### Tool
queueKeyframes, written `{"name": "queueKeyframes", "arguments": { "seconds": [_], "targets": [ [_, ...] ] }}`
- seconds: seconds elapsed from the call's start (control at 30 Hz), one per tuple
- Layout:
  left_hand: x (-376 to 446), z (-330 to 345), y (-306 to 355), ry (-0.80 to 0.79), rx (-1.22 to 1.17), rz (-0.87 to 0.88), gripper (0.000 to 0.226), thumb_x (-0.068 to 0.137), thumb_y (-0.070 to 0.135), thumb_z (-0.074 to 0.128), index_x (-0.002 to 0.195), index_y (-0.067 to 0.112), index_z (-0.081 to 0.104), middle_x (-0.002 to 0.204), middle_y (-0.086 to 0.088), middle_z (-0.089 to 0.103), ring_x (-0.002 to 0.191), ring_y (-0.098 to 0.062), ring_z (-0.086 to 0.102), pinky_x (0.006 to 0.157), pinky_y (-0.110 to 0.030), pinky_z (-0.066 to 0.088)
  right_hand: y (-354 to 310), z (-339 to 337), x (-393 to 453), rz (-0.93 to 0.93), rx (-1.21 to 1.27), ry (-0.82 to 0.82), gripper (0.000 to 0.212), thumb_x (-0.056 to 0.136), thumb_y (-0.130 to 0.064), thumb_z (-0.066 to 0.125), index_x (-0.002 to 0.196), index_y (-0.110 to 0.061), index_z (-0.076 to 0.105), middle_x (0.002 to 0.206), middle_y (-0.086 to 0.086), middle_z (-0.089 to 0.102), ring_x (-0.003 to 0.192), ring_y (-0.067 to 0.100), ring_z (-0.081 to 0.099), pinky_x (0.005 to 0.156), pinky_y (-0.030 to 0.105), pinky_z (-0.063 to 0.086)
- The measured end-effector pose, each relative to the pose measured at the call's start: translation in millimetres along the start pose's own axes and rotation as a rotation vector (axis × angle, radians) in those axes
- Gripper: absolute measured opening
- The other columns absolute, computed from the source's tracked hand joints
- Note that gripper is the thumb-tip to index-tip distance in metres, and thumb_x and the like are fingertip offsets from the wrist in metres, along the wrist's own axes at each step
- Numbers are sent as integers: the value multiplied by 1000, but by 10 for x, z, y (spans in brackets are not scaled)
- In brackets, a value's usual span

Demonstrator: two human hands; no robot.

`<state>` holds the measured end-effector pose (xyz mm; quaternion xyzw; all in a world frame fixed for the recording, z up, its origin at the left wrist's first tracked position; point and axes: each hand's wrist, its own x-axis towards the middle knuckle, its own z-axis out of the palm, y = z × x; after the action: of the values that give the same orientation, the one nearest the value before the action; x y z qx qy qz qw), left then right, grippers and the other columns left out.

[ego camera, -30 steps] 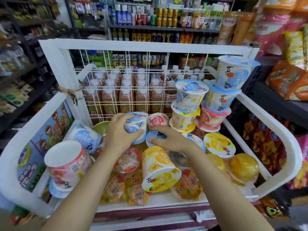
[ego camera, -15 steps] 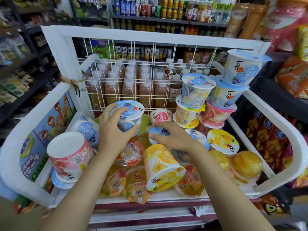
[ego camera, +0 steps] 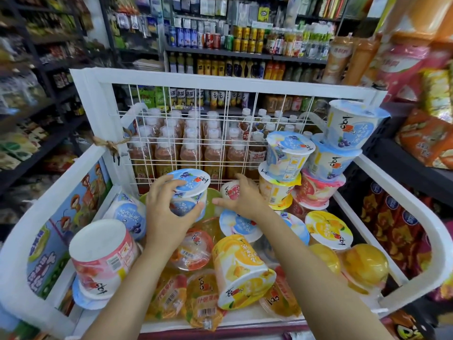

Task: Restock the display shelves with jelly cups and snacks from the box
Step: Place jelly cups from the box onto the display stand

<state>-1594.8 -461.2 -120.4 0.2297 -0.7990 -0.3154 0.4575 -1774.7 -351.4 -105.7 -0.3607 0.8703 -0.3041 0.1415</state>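
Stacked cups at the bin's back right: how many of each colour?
Blue cups: 3
Pink cup: 1
Yellow cup: 1
Total: 5, not counting anything hidden beneath.

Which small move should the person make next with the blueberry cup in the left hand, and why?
Probably set the blueberry cup upright at the back by the wire grid. The left hand grips it above the heap, and the right hand seems to clear room there.

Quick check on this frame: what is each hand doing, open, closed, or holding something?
Left hand: holding the blue jelly cup, fingers curled round its side.
Right hand: open, fingers straight, holding nothing, next to the red-lidded cup.
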Motion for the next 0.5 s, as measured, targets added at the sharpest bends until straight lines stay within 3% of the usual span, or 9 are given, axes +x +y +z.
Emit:
{"name": "queueKeyframes", "arguments": {
  "seconds": [0.1,0.37,0.5],
  "targets": [
    [2,-4,0,9,-28,-17,57,72,56,67,116,19,60,136,-1,46,130,-23,45,106,-42,42,0,34,24,9,24,46,107,72,-70,71,152,-14,24,157,13,27,145,29,24,116,46,29],
    [-16,42,-51,11,-22,6,55,74,52,70,117,18,60,139,-2,45,132,-20,43,106,-45,42,-55,8,63,-76,-52,134,85,80,-67,67,140,-13,39,141,11,45,131,27,40,106,40,36],
    [-38,74,-68,45,-20,9,55,75,50,71,117,16,60,139,-2,45,133,-20,43,106,-45,42,-101,-1,44,-128,-84,199,72,85,-64,62,134,-14,44,130,10,51,123,26,43,102,43,39]
  ]
}}
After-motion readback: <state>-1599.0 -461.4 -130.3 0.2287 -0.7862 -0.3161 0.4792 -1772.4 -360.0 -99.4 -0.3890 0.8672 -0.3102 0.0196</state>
